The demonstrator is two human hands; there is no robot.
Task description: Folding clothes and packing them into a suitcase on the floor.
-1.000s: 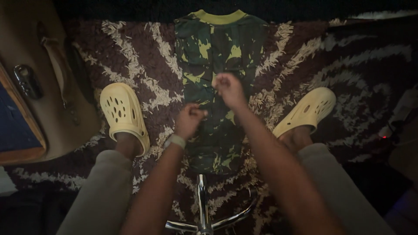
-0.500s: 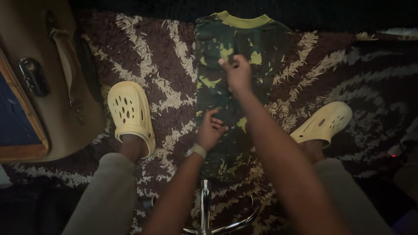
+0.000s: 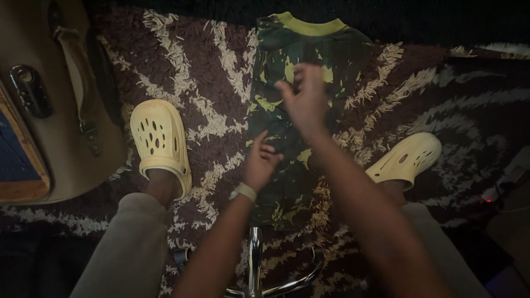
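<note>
We have the camo shirt [image 3: 287,127] folded into a long strip on the shag rug [image 3: 193,72], green collar [image 3: 310,26] at the far end. Left hand [image 3: 259,165] rests on the strip, fingers [image 3: 269,150] loosely curled, gripping nothing we can make out. Right hand [image 3: 305,99] hovers over the cloth beyond the left fingers; blurred, fingers spread, apparently empty. Yellow clogs [image 3: 159,140] flank both hands. Chrome chair base [image 3: 254,265] nearest us.
</note>
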